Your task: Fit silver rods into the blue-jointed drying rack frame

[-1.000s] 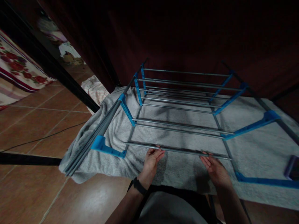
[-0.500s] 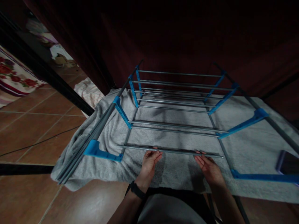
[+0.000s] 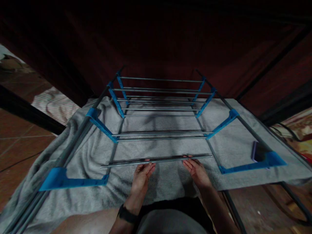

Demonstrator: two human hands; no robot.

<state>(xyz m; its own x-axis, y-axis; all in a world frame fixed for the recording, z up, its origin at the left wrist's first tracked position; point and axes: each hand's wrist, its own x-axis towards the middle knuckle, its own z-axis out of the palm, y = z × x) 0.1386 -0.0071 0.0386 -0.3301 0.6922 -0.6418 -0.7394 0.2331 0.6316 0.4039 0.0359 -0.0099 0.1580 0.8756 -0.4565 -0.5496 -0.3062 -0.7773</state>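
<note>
Grey rod (image 3: 168, 160) clamped in left hand (image 3: 141, 178) and right hand (image 3: 198, 173) fingers, seemingly mid-alignment between flanking blue brackets (image 3: 246, 166), next needing levelling.

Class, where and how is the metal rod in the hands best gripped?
Probably at two spaced spots along its middle, from the near side, where the left hand and right hand are: the metal rod is long, thin, straight and runs crosswise.

The grey poles (image 3: 36, 209) run out of view at the lower left. A blue bracket (image 3: 273, 159) hides part of a purple-edged dark object (image 3: 254, 151). The right edge cuts off a patterned cloth (image 3: 302, 130), its design blurred.
</note>
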